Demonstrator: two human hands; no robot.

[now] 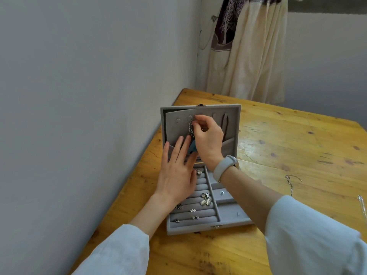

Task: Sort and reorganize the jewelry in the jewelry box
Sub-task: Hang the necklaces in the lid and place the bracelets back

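Note:
A grey velvet jewelry box (228, 225) stands open on the wooden table, its lid (232, 124) upright. My right hand (208, 139) pinches the top of a silver necklace (191, 129) with a teal pendant (192, 147) at a hook on the lid's inner panel. My left hand (176, 175) lies flat with straight fingers against the lid's lower pocket, beside the pendant. A dark cord necklace (225, 126) hangs from a hook further right. Rings and earrings (205, 199) sit in the ring rolls of the tray.
Two silver chains (291, 184) lie loose on the table (297, 145) to the right of the box, one at the frame's right edge. A wall runs along the table's left side. A cream curtain (250, 56) hangs behind the far edge.

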